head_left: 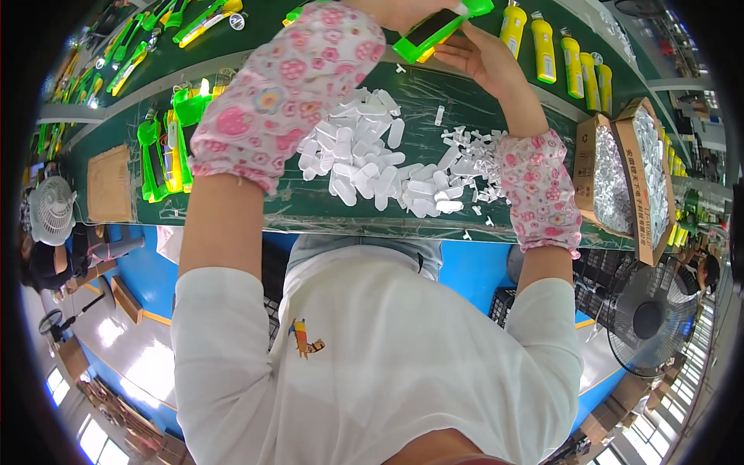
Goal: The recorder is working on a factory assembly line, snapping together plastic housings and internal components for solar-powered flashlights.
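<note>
Gripping a green and yellow device (438,29) with both hands: left hand (407,9) closed on top, seemingly; right hand (480,58) half-open underneath, above white plastic pieces (364,159).

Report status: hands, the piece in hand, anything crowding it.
Left hand and right hand both on the green and yellow tool, gripped at top of frame. Pile of white oval caps lies below on the green bench, apart from it. Nothing crowds it.

Bright, even overhead light, soft faint shadows, glare on the foil-filled boxes (629,174) and glossy floor (147,364), strong fisheye bending, black vignette corners, sharp centre, softer rim
</note>
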`<action>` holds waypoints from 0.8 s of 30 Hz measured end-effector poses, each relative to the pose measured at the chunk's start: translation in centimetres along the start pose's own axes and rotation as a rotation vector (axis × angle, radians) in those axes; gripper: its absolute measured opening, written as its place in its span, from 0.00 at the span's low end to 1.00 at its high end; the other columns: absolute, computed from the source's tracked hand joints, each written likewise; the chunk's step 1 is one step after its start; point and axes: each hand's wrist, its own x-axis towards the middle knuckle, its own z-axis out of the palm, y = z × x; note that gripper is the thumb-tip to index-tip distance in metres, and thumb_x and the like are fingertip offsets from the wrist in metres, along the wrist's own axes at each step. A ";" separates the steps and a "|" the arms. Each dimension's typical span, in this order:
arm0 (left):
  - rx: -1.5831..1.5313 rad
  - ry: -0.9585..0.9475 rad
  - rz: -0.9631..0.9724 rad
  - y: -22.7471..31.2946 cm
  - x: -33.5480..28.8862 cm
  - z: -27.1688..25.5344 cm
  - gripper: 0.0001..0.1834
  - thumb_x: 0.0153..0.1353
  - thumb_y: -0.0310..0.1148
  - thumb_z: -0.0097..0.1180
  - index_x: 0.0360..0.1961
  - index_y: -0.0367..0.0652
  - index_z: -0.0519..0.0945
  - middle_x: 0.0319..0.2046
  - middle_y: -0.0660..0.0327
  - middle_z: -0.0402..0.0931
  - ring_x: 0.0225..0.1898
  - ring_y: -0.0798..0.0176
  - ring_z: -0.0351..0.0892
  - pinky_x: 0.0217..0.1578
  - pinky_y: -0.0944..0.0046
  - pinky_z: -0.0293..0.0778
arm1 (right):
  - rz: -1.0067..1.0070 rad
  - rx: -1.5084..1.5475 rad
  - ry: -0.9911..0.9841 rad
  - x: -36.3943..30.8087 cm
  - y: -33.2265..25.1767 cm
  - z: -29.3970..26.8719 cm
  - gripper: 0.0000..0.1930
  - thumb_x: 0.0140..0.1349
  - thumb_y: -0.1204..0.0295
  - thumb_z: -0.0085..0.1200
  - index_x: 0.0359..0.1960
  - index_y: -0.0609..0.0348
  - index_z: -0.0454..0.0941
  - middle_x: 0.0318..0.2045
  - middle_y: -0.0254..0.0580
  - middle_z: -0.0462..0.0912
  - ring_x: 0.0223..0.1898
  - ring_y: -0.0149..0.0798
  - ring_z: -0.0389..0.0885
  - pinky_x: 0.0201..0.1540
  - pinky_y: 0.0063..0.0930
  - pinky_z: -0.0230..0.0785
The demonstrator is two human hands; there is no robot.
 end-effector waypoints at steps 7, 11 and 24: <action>-0.669 0.075 0.206 -0.4 -9.5 2.3 0.14 0.63 0.39 0.56 0.43 0.40 0.80 0.31 0.59 0.81 0.31 0.59 0.81 0.31 0.62 0.78 | -0.507 -1.250 -0.336 -6.5 4.6 3.1 0.15 0.54 0.77 0.59 0.44 0.52 0.79 0.34 0.39 0.77 0.36 0.40 0.79 0.35 0.27 0.73; -0.968 0.298 0.307 -4.0 -7.8 3.0 0.18 0.61 0.44 0.57 0.47 0.45 0.78 0.33 0.56 0.81 0.34 0.53 0.82 0.34 0.49 0.81 | -0.836 -1.515 -0.558 -8.0 8.4 4.3 0.12 0.50 0.79 0.60 0.38 0.58 0.79 0.35 0.37 0.76 0.40 0.41 0.76 0.32 0.29 0.72; -0.880 0.453 0.612 -6.1 -9.8 10.1 0.18 0.68 0.42 0.49 0.52 0.42 0.68 0.40 0.52 0.78 0.40 0.54 0.81 0.40 0.53 0.80 | -0.128 -0.298 -0.041 -11.2 -1.1 5.1 0.09 0.62 0.80 0.55 0.43 0.68 0.78 0.32 0.42 0.82 0.27 0.29 0.79 0.26 0.19 0.70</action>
